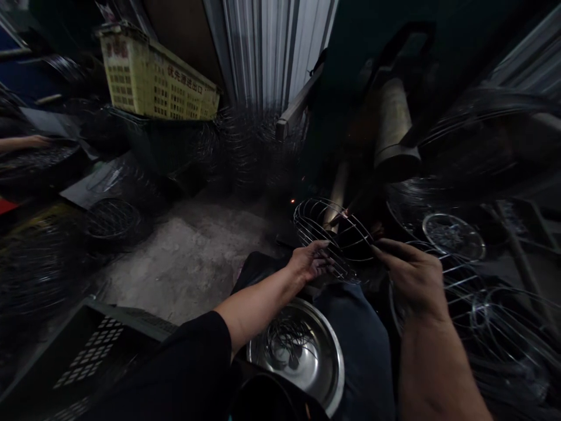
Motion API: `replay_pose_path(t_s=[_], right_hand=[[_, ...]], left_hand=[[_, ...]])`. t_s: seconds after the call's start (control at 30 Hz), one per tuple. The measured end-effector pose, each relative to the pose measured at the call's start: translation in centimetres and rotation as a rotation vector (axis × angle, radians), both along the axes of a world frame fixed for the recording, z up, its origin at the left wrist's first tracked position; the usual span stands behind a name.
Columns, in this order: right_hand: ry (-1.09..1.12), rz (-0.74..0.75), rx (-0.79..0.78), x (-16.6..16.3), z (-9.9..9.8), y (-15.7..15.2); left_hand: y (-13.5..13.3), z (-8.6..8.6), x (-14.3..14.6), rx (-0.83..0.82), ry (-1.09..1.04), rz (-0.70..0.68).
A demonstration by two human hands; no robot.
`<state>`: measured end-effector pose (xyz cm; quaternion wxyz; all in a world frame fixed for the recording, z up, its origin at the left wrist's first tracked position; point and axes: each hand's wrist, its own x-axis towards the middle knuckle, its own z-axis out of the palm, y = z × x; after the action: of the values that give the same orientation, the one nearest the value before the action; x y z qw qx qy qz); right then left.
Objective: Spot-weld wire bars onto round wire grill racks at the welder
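Observation:
A domed wire basket [302,222] of thin curved bars is held in front of a dark machine [397,131]. The fingers of my left hand [307,263] are closed around its near left bars. On the other side, my right hand [414,275] pinches its right edge between thumb and fingers. The basket's far part overlaps a pale rod [338,196] of the machine. An orange spark [293,201] glows left of the basket. Below my left forearm, a shiny metal bowl [322,356] holds several bent wire pieces [287,339].
Stacked wire frames [482,310] crowd my right side, with a round wire piece [453,237] behind them. A dark green crate [87,351] stands at lower left. Further back is a yellow crate [162,82]. Another person's hand [37,142] shows at far left.

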<state>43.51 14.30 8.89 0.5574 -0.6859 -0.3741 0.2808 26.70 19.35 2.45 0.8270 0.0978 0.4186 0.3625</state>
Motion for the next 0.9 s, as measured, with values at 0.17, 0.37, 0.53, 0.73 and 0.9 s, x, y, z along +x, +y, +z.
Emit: replay_pose_path(t_s=[0.17, 0.37, 0.53, 0.73, 0.9], right_hand=[[-0.044, 0.051, 0.046, -0.3, 0.0, 1.9], [-0.062, 0.047, 0.048, -1.1, 0.8, 2.7], [0.028, 0.041, 0.025, 0.1, 0.1, 0.7], [0.320, 0.048, -0.100, 3.2, -3.8, -2.5], [0.358, -0.047, -0.008, 2.5, -4.4, -2.9]], left_hand=[[0.6, 0.0, -0.2, -0.028, -0.046, 0.019], [0.8, 0.0, 0.0, -0.032, -0.040, 0.047], [-0.2, 0.1, -0.6, 0.098, 0.125, -0.034], [-0.7, -1.0, -2.7, 1.036, 0.671, 0.165], [1.1, -3.0, -1.6, 1.408, 0.998, 0.093]])
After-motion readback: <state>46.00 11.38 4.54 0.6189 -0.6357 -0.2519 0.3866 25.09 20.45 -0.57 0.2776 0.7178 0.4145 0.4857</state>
